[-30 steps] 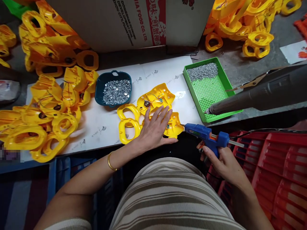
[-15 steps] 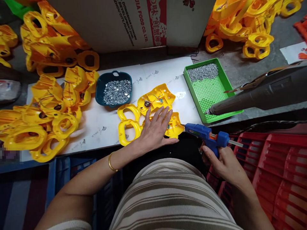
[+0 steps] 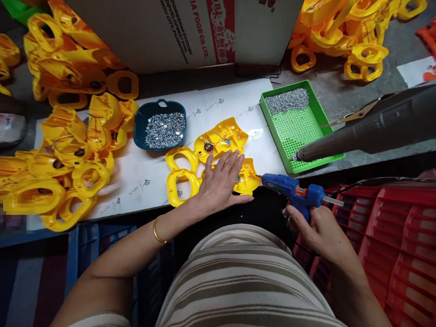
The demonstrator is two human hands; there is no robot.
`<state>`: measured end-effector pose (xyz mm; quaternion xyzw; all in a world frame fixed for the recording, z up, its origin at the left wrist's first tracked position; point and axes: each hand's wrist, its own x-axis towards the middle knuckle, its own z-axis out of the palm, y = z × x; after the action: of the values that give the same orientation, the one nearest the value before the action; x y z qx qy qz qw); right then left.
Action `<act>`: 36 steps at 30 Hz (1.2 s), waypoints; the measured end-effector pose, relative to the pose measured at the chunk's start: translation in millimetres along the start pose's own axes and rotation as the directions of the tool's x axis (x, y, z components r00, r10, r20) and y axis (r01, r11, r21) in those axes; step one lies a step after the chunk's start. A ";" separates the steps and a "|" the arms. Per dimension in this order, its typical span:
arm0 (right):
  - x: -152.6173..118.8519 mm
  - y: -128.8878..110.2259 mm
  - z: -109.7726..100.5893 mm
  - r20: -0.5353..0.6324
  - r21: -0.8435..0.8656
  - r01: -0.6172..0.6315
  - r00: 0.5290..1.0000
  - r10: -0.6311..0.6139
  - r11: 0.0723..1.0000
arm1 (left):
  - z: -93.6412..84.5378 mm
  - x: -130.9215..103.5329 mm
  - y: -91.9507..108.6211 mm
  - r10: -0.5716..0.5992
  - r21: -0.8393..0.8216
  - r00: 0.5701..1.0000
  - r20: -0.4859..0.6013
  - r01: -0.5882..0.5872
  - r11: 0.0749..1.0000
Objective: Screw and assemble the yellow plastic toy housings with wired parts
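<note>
The near yellow shell (image 3: 250,178) lies on the white sheet (image 3: 131,190) over the counter, partly hidden by the person's left hand (image 3: 218,185). That hand is palm down across it, fingers stretched out and slightly apart, the thumb pointing toward the shell's right end; the forearm slants in from its lower left. At that right end is the nozzle of a blue glue gun (image 3: 281,183); I can't tell whether it touches. The right hand (image 3: 320,229), lower right of the shell, has its fingers clamped round the gun's handle, forearm angled up from below. Just beyond the shell sits a far yellow shell (image 3: 220,144) with thin wires inside. Farther out from the near shell, a dark dish (image 3: 140,129) of metal bits stands to the upper left, a green tray (image 3: 301,125) to the upper right.
</note>
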<state>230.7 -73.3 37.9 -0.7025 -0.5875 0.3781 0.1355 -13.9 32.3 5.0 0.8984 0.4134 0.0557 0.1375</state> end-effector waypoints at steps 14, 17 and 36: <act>15.5 -6.8 -5.7 0.064 0.651 -0.003 0.997 -0.051 0.759 | -10.2 13.3 -23.0 -0.043 -0.048 0.986 -0.161 0.036 0.998; 38.8 -16.9 4.7 -0.084 0.433 0.093 0.995 -0.062 0.897 | -12.8 42.3 -40.5 -0.201 -0.066 0.943 -0.264 0.190 0.980; 101.6 -30.9 12.2 0.012 0.363 0.025 0.999 -0.032 0.932 | -5.2 77.9 -53.9 -0.240 -0.092 0.964 -0.112 0.230 0.969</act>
<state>202.5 26.3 11.5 -0.6533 -0.5191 0.4842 0.2630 -3.4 125.8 -6.9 0.8318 0.5223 0.1100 0.1525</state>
